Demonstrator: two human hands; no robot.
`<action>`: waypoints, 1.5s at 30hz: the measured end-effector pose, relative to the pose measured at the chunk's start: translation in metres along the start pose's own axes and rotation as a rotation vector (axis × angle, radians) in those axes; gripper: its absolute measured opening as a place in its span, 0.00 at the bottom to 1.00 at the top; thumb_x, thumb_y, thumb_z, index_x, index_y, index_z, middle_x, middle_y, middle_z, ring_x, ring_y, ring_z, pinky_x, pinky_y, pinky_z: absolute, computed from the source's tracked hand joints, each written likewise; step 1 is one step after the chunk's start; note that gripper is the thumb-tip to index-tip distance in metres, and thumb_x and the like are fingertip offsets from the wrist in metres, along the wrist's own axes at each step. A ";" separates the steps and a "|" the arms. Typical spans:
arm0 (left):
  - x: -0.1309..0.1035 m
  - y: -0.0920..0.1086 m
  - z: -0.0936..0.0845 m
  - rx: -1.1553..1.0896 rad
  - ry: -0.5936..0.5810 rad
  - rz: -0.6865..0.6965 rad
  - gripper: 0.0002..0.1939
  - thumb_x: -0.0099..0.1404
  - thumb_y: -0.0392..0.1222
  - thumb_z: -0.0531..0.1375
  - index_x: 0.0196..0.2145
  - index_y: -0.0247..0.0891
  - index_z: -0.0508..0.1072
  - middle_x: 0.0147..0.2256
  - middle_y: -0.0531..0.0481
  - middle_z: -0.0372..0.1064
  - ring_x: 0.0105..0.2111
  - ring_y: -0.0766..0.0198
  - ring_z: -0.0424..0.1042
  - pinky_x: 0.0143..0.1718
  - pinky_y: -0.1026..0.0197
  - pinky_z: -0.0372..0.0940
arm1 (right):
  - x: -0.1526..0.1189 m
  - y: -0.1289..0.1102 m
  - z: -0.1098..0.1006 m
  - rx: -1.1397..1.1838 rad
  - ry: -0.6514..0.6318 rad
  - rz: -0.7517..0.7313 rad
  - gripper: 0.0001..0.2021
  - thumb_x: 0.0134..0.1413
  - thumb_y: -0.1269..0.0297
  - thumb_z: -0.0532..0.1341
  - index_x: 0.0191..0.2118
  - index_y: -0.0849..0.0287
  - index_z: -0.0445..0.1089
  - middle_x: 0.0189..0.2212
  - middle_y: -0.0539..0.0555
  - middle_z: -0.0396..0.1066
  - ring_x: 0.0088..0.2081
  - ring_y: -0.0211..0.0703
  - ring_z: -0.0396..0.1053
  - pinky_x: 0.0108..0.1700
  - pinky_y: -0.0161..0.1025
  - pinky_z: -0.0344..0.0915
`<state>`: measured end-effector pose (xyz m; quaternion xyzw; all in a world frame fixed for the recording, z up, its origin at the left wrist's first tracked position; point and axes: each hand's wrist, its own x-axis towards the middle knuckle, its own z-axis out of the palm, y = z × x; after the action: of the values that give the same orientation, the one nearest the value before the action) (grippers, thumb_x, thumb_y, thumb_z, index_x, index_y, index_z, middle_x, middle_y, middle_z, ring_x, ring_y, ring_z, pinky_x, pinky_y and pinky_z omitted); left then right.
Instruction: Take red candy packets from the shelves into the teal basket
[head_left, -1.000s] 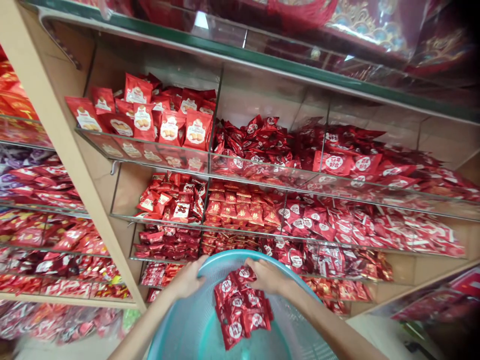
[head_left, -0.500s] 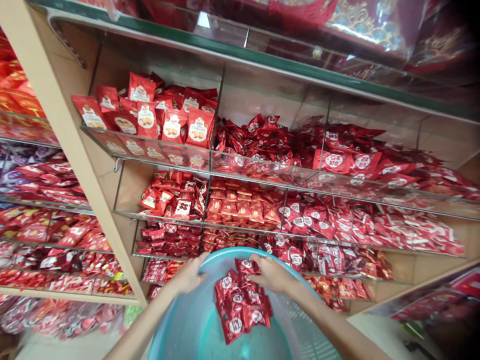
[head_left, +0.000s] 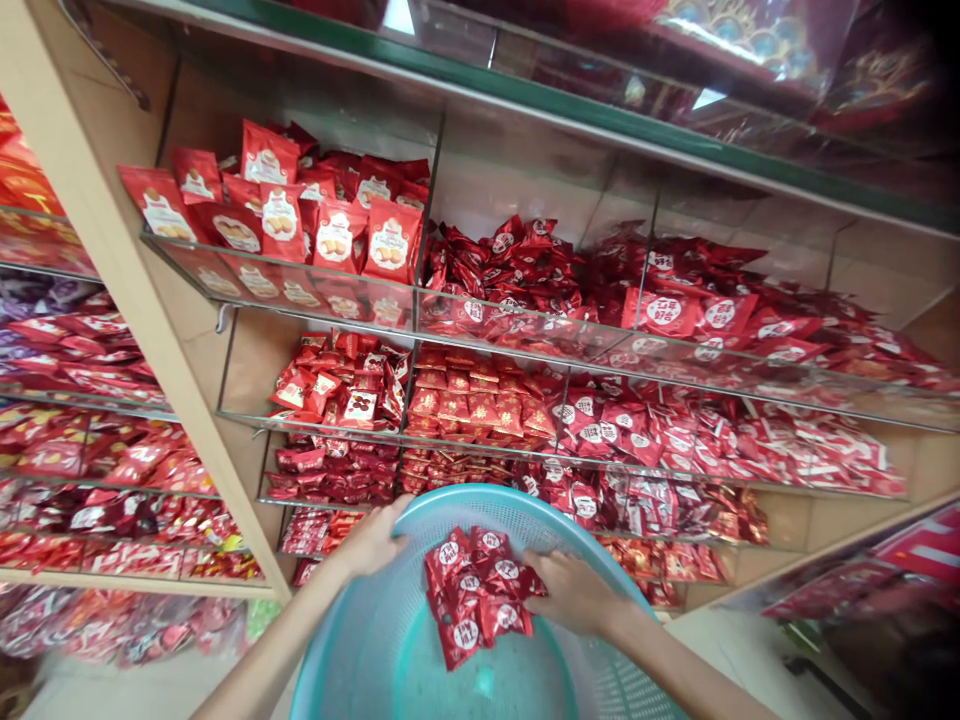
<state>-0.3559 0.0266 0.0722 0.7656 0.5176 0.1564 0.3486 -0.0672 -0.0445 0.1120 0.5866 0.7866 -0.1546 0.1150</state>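
A turquoise plastic basket [head_left: 345, 640] with perforated sides fills the bottom middle. Inside lies a small heap of red packets [head_left: 480, 595] with white round labels. At the basket's upper left rim is my left hand [head_left: 379, 540], its fingers wrapped over the edge. My right hand [head_left: 566, 590] is inside the basket, at the right side of the heap, with its fingers bent against a red packet; whether it grips the packet is hard to tell.
Glass shelves [head_left: 495, 345] full of red packets stand beyond the basket. A wooden upright [head_left: 150, 330] divides them from more filled shelves on the left. Plastic bags [head_left: 120, 625] lie low at the left, above a pale floor [head_left: 86, 690].
My right hand has moved down and slightly right, from the top of the packet heap to its right side. My left hand stays on the rim. The view has shifted slightly.
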 end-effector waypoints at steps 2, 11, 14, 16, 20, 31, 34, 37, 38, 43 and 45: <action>0.000 0.000 0.000 -0.006 0.008 0.010 0.27 0.54 0.37 0.54 0.52 0.41 0.59 0.43 0.49 0.69 0.40 0.61 0.68 0.41 0.66 0.59 | 0.001 -0.002 0.001 -0.030 -0.004 0.013 0.22 0.46 0.63 0.55 0.49 0.64 0.62 0.40 0.64 0.69 0.43 0.57 0.66 0.43 0.48 0.60; -0.001 0.000 -0.001 -0.021 -0.008 0.024 0.26 0.54 0.36 0.54 0.51 0.42 0.60 0.41 0.50 0.70 0.39 0.62 0.68 0.40 0.66 0.59 | 0.000 -0.009 -0.015 -0.175 -0.052 0.103 0.21 0.46 0.70 0.55 0.49 0.68 0.63 0.41 0.67 0.69 0.44 0.60 0.65 0.44 0.49 0.61; 0.001 -0.005 0.001 0.003 0.002 0.035 0.27 0.54 0.35 0.53 0.52 0.40 0.59 0.42 0.49 0.69 0.40 0.62 0.68 0.40 0.66 0.59 | -0.003 -0.011 -0.027 -0.163 -0.001 0.084 0.24 0.49 0.69 0.55 0.53 0.70 0.57 0.42 0.67 0.68 0.46 0.59 0.64 0.45 0.48 0.59; 0.002 -0.008 0.003 0.030 0.009 0.025 0.27 0.54 0.36 0.53 0.53 0.39 0.58 0.43 0.48 0.68 0.41 0.62 0.68 0.41 0.66 0.58 | -0.002 -0.012 -0.033 -0.131 0.050 0.048 0.24 0.51 0.66 0.54 0.54 0.69 0.56 0.42 0.65 0.68 0.46 0.56 0.64 0.46 0.46 0.59; 0.002 -0.009 0.004 0.031 0.017 0.024 0.28 0.54 0.36 0.53 0.54 0.39 0.57 0.45 0.46 0.67 0.43 0.61 0.67 0.43 0.65 0.58 | 0.013 -0.018 -0.035 -0.051 0.096 -0.036 0.19 0.51 0.59 0.57 0.47 0.63 0.60 0.42 0.61 0.67 0.44 0.52 0.65 0.44 0.42 0.60; 0.001 -0.002 0.002 0.049 0.019 -0.029 0.29 0.53 0.36 0.54 0.54 0.42 0.57 0.44 0.48 0.69 0.42 0.60 0.68 0.42 0.64 0.59 | 0.071 -0.046 -0.012 -0.214 0.192 -0.143 0.20 0.46 0.59 0.62 0.45 0.60 0.62 0.41 0.59 0.67 0.41 0.50 0.67 0.39 0.40 0.62; 0.001 -0.002 0.001 0.030 0.000 -0.013 0.27 0.54 0.36 0.54 0.53 0.43 0.59 0.42 0.49 0.70 0.40 0.60 0.69 0.41 0.64 0.60 | 0.068 -0.045 -0.014 -0.222 0.231 -0.132 0.19 0.47 0.58 0.61 0.45 0.61 0.61 0.41 0.60 0.68 0.41 0.52 0.67 0.39 0.40 0.62; 0.001 -0.003 0.001 0.029 -0.003 -0.008 0.27 0.54 0.37 0.54 0.53 0.42 0.58 0.42 0.49 0.70 0.40 0.60 0.69 0.41 0.65 0.60 | 0.058 -0.037 -0.023 -0.134 0.233 -0.070 0.21 0.50 0.55 0.58 0.47 0.61 0.58 0.38 0.60 0.69 0.40 0.53 0.68 0.39 0.41 0.61; 0.001 -0.004 0.002 0.029 0.002 -0.006 0.27 0.54 0.37 0.54 0.53 0.42 0.58 0.43 0.48 0.69 0.41 0.60 0.69 0.41 0.65 0.59 | 0.053 -0.033 -0.026 -0.080 0.227 -0.050 0.22 0.50 0.55 0.57 0.48 0.61 0.57 0.38 0.60 0.69 0.40 0.52 0.68 0.39 0.41 0.61; 0.004 -0.011 0.005 0.013 0.018 0.032 0.28 0.54 0.38 0.54 0.54 0.40 0.57 0.46 0.47 0.67 0.44 0.60 0.67 0.44 0.64 0.58 | 0.027 -0.011 -0.028 0.197 0.072 -0.016 0.20 0.42 0.65 0.58 0.44 0.60 0.57 0.37 0.57 0.68 0.38 0.47 0.67 0.37 0.38 0.60; 0.004 -0.011 0.006 0.015 0.015 0.033 0.28 0.54 0.37 0.54 0.54 0.40 0.57 0.46 0.47 0.67 0.44 0.61 0.67 0.45 0.64 0.58 | 0.016 -0.002 -0.020 0.260 0.007 -0.047 0.18 0.39 0.65 0.59 0.41 0.60 0.59 0.37 0.57 0.67 0.39 0.47 0.66 0.37 0.37 0.60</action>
<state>-0.3586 0.0311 0.0597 0.7754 0.5085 0.1640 0.3366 -0.0738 -0.0233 0.1253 0.5783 0.7740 -0.2560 0.0315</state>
